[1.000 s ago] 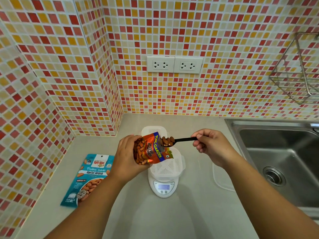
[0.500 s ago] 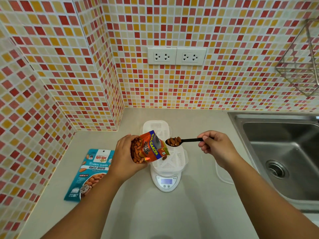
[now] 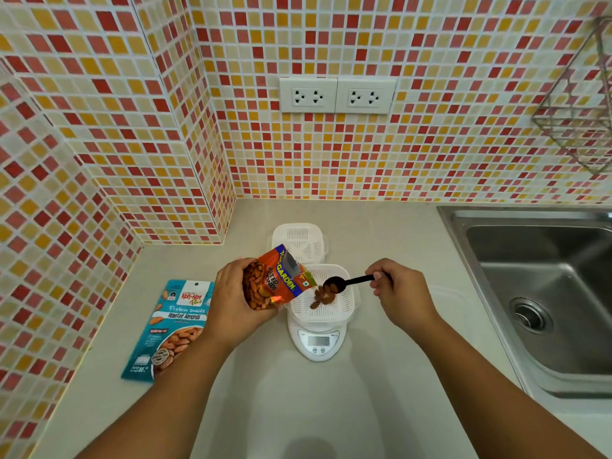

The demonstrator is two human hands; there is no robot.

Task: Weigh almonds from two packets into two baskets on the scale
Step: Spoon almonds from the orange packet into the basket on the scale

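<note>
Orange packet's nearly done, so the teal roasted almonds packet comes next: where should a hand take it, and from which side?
Probably the top end. The teal roasted almonds packet lies flat on the counter, face up, its white hang-hole header toward the wall. The left hand, holding the orange packet, covers its right edge. Coming from the free left side, pinch the header's left corner, peel it up.

Two bare forearms in view, no sleeves visible. Left hand (image 3: 231, 303) and right hand (image 3: 402, 293): no rings, watch, gloves or bands. Nails short, unpainted.
</note>
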